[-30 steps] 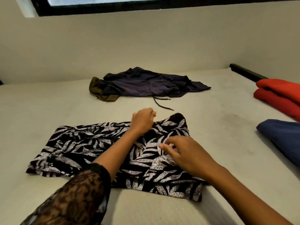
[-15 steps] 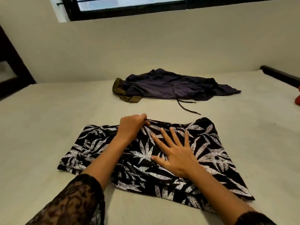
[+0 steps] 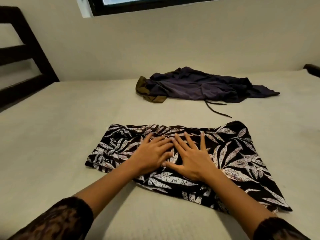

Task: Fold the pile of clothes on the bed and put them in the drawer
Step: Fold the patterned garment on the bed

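Left hand (image 3: 150,153) and right hand (image 3: 192,161) lie side by side, each grip open and flat, pressing the folded leaf-print garment (image 3: 237,153) on the bed (image 3: 52,135). Crumpled purple garment (image 3: 199,85) lies well behind, drawstring (image 3: 216,110) trailing towards the print. Dark bed frame (image 3: 26,58) at left.

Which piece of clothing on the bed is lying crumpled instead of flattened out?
The dark purple garment by the wall: bunched up, a cord trailing from it. The black-and-white leaf-print garment lies flat under the left hand and right hand.
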### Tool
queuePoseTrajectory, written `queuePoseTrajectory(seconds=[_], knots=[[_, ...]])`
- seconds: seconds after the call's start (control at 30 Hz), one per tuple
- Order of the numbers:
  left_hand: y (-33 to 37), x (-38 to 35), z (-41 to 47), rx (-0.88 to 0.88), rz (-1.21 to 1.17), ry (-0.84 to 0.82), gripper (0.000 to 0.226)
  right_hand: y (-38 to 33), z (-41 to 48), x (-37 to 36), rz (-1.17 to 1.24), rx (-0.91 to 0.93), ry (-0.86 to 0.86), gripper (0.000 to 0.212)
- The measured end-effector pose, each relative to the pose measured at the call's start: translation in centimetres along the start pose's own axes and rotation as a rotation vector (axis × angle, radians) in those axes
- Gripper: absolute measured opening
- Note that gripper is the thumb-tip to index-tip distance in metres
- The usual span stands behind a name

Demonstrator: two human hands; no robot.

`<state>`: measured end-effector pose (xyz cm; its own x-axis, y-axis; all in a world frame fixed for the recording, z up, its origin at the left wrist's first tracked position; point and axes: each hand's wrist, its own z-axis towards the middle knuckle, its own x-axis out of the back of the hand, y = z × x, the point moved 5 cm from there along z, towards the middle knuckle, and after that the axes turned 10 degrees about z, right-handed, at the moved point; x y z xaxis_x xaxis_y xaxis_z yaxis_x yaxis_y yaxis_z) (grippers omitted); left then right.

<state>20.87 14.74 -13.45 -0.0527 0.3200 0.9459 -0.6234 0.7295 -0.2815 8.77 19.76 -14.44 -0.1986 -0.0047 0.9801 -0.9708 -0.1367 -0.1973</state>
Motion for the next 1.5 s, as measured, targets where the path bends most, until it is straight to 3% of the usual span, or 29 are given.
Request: queuePoseTrajectory(seconds=[0.07, 0.17, 0.4, 0.53, 0.67, 0.83, 0.97, 1.17, 1.37, 1.5], knots=[[-2.9, -1.7, -1.8, 0.168, -0.055, -0.168, 0.083, 0.1, -0.2, -0.4, 0.013, -0.011, -0.024, 0.097], [-6.9, -2.6, -4.1, 0.367, -0.035, -0.232, 0.094, 1.2, -1.3, -0.3, 0.026, -0.031, -0.034, 0.099], [-5.8, -1.0, -5.0, 0.442, -0.051, -0.241, 0.096, 7.0, -5.8, 1.2, 0.064, -0.222, -0.030, 0.095], [-1.4, 0.8, -5.1, 0.353, -0.121, -0.220, 0.101, 8.9, -7.6, 3.0, 0.169, -0.357, 0.004, 0.090], [5.1, 2.3, -2.6, 0.112, -0.122, -0.202, 0.096, 12.0, -10.6, 5.3, 0.520, -0.576, 0.197, 0.074], [10.3, 2.5, -1.5, -0.118, -0.122, -0.280, 0.106, 11.3, -12.5, 5.4, 0.544, -0.501, 0.170, 0.065], [12.2, 2.9, -1.1, -0.189, -0.172, -0.270, 0.117, 11.8, -12.4, 5.8, 1.016, -0.445, 0.108, 0.068], [15.8, 3.8, -0.1, -0.170, -0.150, -0.263, 0.108, 13.0, -12.2, 5.5, 1.601, -0.521, 0.004, 0.065], [19.9, 4.6, 1.6, -0.073, -0.194, -0.291, 0.084, 15.7, -14.2, 6.0, 1.650, -0.563, 0.009, 0.061], [22.6, 5.2, 2.9, -0.146, -0.199, -0.303, 0.098, 17.0, -15.7, 5.4, 1.571, -0.577, 0.005, 0.063]])
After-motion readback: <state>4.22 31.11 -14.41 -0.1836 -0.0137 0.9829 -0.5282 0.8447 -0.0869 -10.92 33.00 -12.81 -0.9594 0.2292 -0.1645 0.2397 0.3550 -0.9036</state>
